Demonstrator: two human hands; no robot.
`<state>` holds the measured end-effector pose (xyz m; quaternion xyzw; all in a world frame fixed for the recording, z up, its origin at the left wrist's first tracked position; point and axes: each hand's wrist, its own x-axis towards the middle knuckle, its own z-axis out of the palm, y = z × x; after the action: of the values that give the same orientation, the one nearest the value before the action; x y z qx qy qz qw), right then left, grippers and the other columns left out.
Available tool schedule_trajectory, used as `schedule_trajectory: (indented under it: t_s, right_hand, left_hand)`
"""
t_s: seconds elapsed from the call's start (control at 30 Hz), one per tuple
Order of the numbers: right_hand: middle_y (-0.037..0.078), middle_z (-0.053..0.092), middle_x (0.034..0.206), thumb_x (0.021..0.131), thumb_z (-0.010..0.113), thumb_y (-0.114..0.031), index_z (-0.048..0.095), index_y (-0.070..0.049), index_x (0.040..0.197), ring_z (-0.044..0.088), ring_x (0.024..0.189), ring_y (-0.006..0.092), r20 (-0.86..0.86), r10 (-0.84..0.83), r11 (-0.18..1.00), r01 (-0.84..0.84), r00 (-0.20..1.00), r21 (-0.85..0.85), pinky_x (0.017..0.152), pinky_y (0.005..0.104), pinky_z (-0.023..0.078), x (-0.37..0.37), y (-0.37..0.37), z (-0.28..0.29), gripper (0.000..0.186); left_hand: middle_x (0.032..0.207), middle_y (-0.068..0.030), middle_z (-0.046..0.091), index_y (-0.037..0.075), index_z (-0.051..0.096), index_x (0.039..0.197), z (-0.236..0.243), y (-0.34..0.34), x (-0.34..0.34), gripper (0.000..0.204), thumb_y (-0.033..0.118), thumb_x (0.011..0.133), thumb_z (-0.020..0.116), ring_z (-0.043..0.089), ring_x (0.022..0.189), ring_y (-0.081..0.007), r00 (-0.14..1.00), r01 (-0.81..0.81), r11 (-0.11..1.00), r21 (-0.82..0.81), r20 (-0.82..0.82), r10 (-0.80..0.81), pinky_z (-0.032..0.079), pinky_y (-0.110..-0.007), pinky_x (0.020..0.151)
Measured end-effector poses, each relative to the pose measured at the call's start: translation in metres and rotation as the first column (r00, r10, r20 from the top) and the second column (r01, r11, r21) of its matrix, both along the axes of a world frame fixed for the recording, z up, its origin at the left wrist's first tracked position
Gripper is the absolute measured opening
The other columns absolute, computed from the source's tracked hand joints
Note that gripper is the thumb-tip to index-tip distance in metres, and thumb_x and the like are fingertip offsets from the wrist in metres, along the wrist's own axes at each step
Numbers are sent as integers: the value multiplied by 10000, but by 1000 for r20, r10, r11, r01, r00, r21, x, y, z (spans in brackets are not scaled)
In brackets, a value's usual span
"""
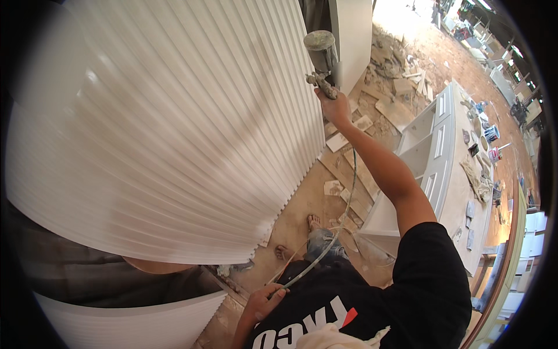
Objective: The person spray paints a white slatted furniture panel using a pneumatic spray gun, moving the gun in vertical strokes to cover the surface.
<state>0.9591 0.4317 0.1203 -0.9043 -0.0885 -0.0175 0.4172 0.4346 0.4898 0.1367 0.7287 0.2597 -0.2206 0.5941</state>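
The white fluted panel (pixel 174 128) is filling the left, its top running out of view. Below its lower right corner, the left hand (pixel 266 299) is holding the green hose (pixel 318 263). By the panel's right edge, the right hand (pixel 337 109) is gripping the spray gun (pixel 323 84), trigger hard to make out; the grimy cup (pixel 321 51) is sitting on top, contents hidden. Farther right, the white cabinet (pixel 450 192) is showing open compartments, and a blue can (pixel 492 134) and a red-and-white can (pixel 495 155) are standing near its surface's right edge, contents unclear.
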Motion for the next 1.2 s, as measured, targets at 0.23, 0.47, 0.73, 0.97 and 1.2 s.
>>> schedule_trajectory:
  t_s: [0.23, 0.47, 0.73, 0.97, 1.2]
  right_hand:
    - [194, 702, 877, 865, 661, -538, 700, -87, 1034, 655, 878, 401, -210, -53, 999, 50, 976, -20, 760, 457, 481, 14, -48, -120, 482]
    - [209, 695, 888, 880, 623, -566, 674, -102, 997, 649, 907, 428, -292, -12, 995, -17, 956, -96, 781, 503, 484, 32, -68, -270, 482]
    - [223, 692, 910, 882, 637, -537, 700, -104, 1022, 643, 910, 448, -338, -4, 984, -57, 941, -170, 765, 497, 493, 55, -99, -419, 460]
    - [220, 695, 883, 881, 633, -541, 704, -68, 1029, 650, 905, 434, -458, -102, 953, -45, 883, -299, 767, 483, 489, 57, -112, -503, 500]
    - [227, 694, 939, 883, 628, -531, 702, -70, 1045, 643, 960, 427, -540, -126, 913, -115, 832, -392, 805, 477, 482, 67, -118, -519, 494]
  left_hand:
    - [963, -112, 724, 52, 715, 1078, -29, -21, 29, 385, 401, 970, 594, 686, 874, -219, 990, 49, 998, -36, -133, -53, 503, -315, 799]
    - [945, -126, 716, 75, 707, 1096, -69, -57, 80, 392, 427, 967, 590, 693, 874, -249, 967, -14, 994, -110, -254, -15, 511, -328, 787]
    - [928, -176, 691, 92, 679, 1126, -124, -86, 142, 477, 517, 969, 532, 667, 886, -362, 909, -13, 981, -195, -410, -70, 503, -422, 759]
    - [936, -180, 695, 91, 679, 1143, -151, -93, 172, 468, 504, 967, 549, 675, 893, -353, 849, -39, 969, -245, -519, -97, 509, -406, 775]
    - [959, -178, 700, 95, 681, 1141, -163, -88, 170, 433, 473, 974, 552, 677, 900, -350, 856, -1, 965, -261, -499, -134, 512, -404, 778]
